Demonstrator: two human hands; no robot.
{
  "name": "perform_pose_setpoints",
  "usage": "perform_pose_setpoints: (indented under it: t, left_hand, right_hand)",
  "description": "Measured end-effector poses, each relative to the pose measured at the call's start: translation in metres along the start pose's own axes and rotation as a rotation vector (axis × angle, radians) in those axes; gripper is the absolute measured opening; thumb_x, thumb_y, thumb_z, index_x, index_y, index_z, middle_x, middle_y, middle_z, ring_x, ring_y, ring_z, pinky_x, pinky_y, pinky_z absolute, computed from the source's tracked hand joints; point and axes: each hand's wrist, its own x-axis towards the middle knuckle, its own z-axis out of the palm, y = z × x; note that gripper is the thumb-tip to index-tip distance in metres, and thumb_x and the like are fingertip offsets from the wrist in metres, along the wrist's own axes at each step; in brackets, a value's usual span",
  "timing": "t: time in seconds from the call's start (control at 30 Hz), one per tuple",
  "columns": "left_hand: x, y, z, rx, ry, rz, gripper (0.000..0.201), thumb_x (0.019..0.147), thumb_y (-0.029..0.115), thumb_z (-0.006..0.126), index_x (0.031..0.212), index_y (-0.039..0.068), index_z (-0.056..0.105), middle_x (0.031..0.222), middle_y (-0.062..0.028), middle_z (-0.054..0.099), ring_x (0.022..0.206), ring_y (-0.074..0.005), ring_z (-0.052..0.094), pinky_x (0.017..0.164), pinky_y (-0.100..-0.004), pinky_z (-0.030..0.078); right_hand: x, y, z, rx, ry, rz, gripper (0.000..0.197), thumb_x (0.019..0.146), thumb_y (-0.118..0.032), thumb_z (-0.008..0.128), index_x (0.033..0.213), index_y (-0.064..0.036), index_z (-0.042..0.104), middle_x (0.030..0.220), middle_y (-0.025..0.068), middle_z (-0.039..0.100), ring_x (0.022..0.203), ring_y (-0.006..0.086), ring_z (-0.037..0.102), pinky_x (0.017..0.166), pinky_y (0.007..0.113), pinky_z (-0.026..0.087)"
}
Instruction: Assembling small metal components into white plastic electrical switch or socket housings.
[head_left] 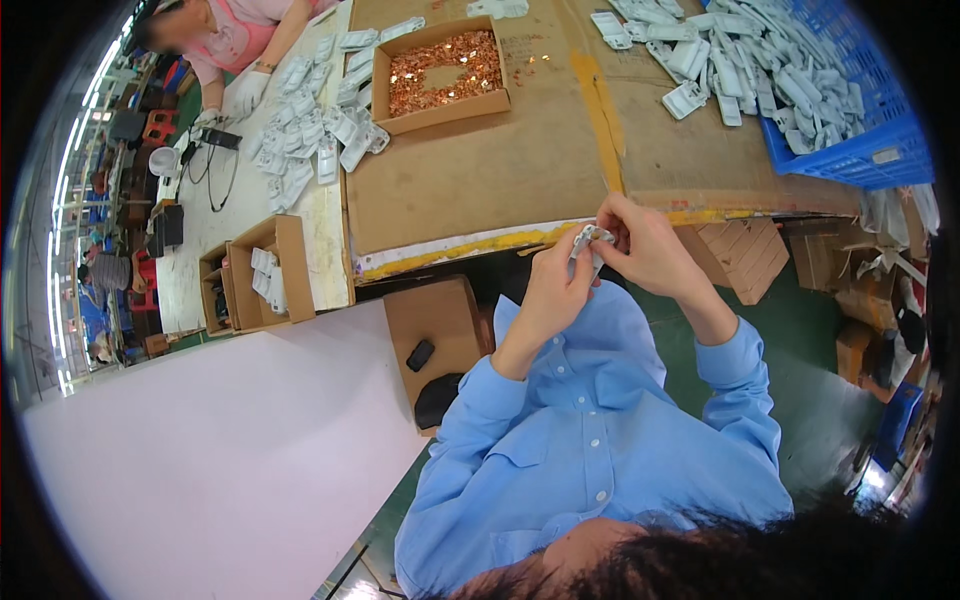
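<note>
Plastic piece [590, 236], whitish: pinching it in both grips, left hand [556, 285] on its left, right hand [648, 242] on its right, holding it near the bench [450, 190] edge, hiding its long axis tbh.

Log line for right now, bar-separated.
left hand: holding white part | right hand: gripping same part | nearby: box of copper pieces, blue basket of white parts

PASS: bare surface [480, 185] ahead of the hands [648, 245], between front edge and open carton [445, 117] | BLOCK left-ahead: carton walls, loose white parts [327, 158] beside | BLOCK right-ahead: heaped casings [690, 58], blue crate [850, 165]
</note>
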Motion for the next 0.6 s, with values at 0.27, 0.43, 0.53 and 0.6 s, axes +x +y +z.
perform_pose_setpoints:
  t: [0.27,0.43,0.53,0.6]
  left_hand:
    - [0.0,-0.007,-0.014,-0.025,0.075,-0.034,0.031,0.098,0.01,0.046,0.127,-0.001,0.054,0.074,-0.0088,0.066,0.059,-0.0132,0.064,0.055,-0.0263,0.052]
    - [0.005,-0.011,-0.028,-0.067,0.096,-0.125,0.033,0.101,0.018,0.048,0.129,0.001,0.052,0.09,-0.0054,0.066,0.067,-0.0084,0.061,0.055,-0.022,0.051]
    - [0.012,-0.009,-0.035,-0.027,0.14,-0.11,0.032,0.102,0.018,0.048,0.129,0.001,0.053,0.088,-0.0047,0.065,0.068,-0.0083,0.06,0.055,-0.0214,0.05]
    - [0.018,-0.009,-0.037,-0.015,0.163,-0.106,0.03,0.101,0.017,0.049,0.126,0.001,0.055,0.086,-0.0049,0.065,0.066,-0.0083,0.06,0.055,-0.0217,0.051]
  right_hand:
    - [0.015,-0.009,0.011,-0.063,-0.037,-0.066,0.02,0.081,-0.012,0.065,0.093,-0.0033,0.051,0.076,0.0163,0.061,0.072,0.0368,0.062,0.06,0.043,0.046]
    - [0.031,-0.003,0.021,-0.05,-0.036,-0.117,0.019,0.082,-0.014,0.064,0.094,-0.0065,0.051,0.081,0.0145,0.063,0.078,0.0361,0.063,0.063,0.045,0.049]
    - [0.041,0.0,0.029,-0.06,0.001,-0.146,0.019,0.081,-0.013,0.065,0.094,-0.0067,0.052,0.083,0.013,0.063,0.08,0.0356,0.063,0.065,0.045,0.05]
    - [0.047,0.003,0.033,-0.036,0.046,-0.183,0.018,0.081,-0.013,0.067,0.093,-0.0071,0.054,0.083,0.0114,0.064,0.079,0.0337,0.064,0.064,0.043,0.05]
